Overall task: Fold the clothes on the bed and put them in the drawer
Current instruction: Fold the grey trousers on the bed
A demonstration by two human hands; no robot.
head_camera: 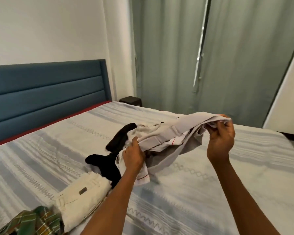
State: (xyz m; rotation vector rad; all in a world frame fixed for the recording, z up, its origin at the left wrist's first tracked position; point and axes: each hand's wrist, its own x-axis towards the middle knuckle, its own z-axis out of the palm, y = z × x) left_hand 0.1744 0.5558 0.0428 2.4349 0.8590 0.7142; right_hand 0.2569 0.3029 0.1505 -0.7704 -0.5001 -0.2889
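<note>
Grey cotton trousers (166, 133) are hanging bunched just above the striped bedspread (210, 180), and I am gripping them with both hands: my left hand (133, 156) clutching the crumpled end at eight o'clock, my right hand (221, 138) pinching the waistband at two o'clock. I am judging it best to find both waistband corners and shake the legs straight before folding, keeping clear of the black garment (112, 155) beneath.

Blue headboard (46, 92), green curtains (227, 56)
</note>
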